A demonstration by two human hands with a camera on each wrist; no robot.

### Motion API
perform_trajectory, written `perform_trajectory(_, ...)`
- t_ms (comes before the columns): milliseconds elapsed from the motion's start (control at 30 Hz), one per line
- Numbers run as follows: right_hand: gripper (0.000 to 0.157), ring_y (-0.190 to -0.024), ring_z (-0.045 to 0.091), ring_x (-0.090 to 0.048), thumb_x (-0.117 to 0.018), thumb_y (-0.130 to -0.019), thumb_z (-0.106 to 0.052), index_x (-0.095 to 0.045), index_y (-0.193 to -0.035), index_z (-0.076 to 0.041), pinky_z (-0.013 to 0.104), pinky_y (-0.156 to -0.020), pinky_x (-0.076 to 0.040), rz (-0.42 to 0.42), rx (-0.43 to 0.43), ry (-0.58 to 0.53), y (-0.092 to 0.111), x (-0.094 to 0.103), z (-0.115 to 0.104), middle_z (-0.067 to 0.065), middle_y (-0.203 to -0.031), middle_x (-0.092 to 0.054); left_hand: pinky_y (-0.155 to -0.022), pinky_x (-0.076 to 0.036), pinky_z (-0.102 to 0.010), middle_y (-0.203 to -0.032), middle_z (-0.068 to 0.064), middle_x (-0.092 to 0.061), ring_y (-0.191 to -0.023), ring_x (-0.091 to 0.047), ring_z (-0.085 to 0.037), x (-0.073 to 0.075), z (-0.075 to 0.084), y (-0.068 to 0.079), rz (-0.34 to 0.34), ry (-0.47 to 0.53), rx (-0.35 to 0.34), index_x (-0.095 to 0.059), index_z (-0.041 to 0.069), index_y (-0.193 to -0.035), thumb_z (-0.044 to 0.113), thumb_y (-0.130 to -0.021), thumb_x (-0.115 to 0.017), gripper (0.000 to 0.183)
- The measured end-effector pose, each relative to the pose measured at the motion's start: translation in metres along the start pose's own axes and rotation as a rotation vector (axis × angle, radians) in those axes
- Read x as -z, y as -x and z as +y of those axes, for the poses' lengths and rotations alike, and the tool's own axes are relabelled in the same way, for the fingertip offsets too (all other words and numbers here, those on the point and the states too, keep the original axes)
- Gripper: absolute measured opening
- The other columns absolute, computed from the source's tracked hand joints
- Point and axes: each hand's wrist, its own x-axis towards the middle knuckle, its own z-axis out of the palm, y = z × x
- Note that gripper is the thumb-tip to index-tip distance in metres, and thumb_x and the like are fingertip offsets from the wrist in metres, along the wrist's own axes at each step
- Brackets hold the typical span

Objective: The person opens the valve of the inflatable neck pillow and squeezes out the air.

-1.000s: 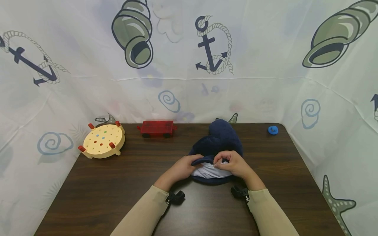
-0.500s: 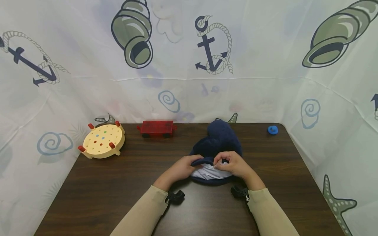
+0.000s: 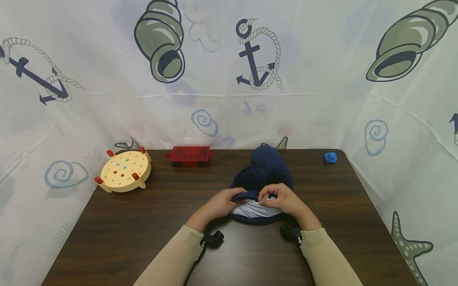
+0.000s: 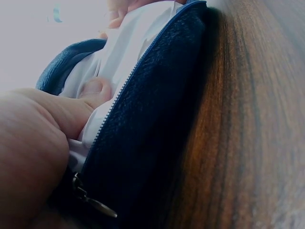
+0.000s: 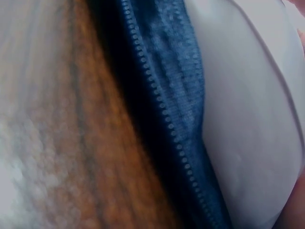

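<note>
A navy plush neck pillow [image 3: 270, 169] lies on the table with its near end unzipped, showing a white inner filling case [image 3: 255, 209]. My left hand [image 3: 222, 203] grips the left of the opening's upper edge, thumb inside against the white fabric. At the right of that edge, my right hand [image 3: 283, 199] pinches the cover with thumb and curled index finger. The left wrist view shows the zipper teeth [image 4: 116, 102] running along the lower lip, with a metal zipper pull [image 4: 100, 206] at the near end. Fingers beneath the cover are hidden.
A yellow round pegboard [image 3: 125, 171] with red-tipped legs stands at the table's left edge. At the back are a red toy wagon [image 3: 190, 155] and, far right, a small blue object [image 3: 330, 157]. A printed cloth [image 3: 229, 119] hangs behind the brown table [image 3: 150, 222].
The pillow's far lobe has shifted slightly left and down from a second ago. Both hands keep practically the same place and hold.
</note>
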Motion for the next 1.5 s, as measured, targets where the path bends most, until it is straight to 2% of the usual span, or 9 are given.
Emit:
perform_trajectory(300,0.01,-0.085,0.008,-0.064,-0.081,-0.094,0.002,-0.078,-0.101,-0.003,0.022,-0.076,-0.055,-0.004,0.01,-0.019,-0.0008,0.0002,-0.0004,0.0,-0.092,-0.072,-0.101,-0.055,-0.041,-0.118,0.01,-0.075,-0.104,-0.067,-0.013,-0.0001,-0.0001,-0.0007,0.001,0.019,0.01,-0.073,0.034,-0.129,0.029,-0.106,-0.072,0.023)
perform_trajectory(633,0.009,-0.086,0.009,-0.067,-0.081,-0.094,0.001,-0.079,-0.102,-0.004,0.023,-0.077,-0.057,-0.033,0.01,-0.015,-0.0008,0.001,-0.0002,0.009,-0.092,-0.075,-0.104,-0.055,-0.042,-0.121,0.01,-0.075,-0.108,-0.068,-0.013,0.0008,0.0007,0.0005,-0.007,0.0,0.025,-0.073,0.036,-0.13,0.032,-0.106,-0.073,0.025)
perform_trajectory(900,0.009,-0.086,0.009,-0.068,-0.08,-0.095,0.002,-0.079,-0.102,-0.003,0.024,-0.077,-0.058,-0.067,0.001,-0.024,-0.0009,0.0001,-0.003,-0.002,-0.092,-0.076,-0.099,-0.054,-0.04,-0.116,0.01,-0.076,-0.104,-0.066,-0.014,0.0054,0.0027,0.0006,-0.062,0.022,0.016,-0.076,0.033,-0.123,0.028,-0.105,-0.073,0.019)
perform_trajectory(1233,0.007,-0.085,0.008,-0.067,-0.081,-0.095,-0.001,-0.079,-0.101,-0.003,0.023,-0.076,-0.057,-0.11,-0.058,-0.055,-0.0007,-0.0002,-0.0044,-0.003,-0.09,-0.076,-0.09,-0.053,-0.035,-0.102,0.014,-0.075,-0.095,-0.065,-0.012,0.0062,0.0033,0.0013,-0.084,0.086,0.019,-0.078,0.035,-0.11,0.029,-0.103,-0.076,0.009)
perform_trajectory(1500,0.005,-0.087,0.009,-0.067,-0.08,-0.097,-0.003,-0.077,-0.101,-0.002,0.024,-0.077,-0.057,-0.144,-0.051,-0.063,-0.0001,-0.0005,-0.0041,-0.002,-0.091,-0.077,-0.083,-0.051,-0.032,-0.094,0.015,-0.072,-0.089,-0.064,-0.011,0.0064,0.0029,0.0027,-0.096,0.105,0.029,-0.079,0.03,-0.106,0.034,-0.102,-0.076,0.006)
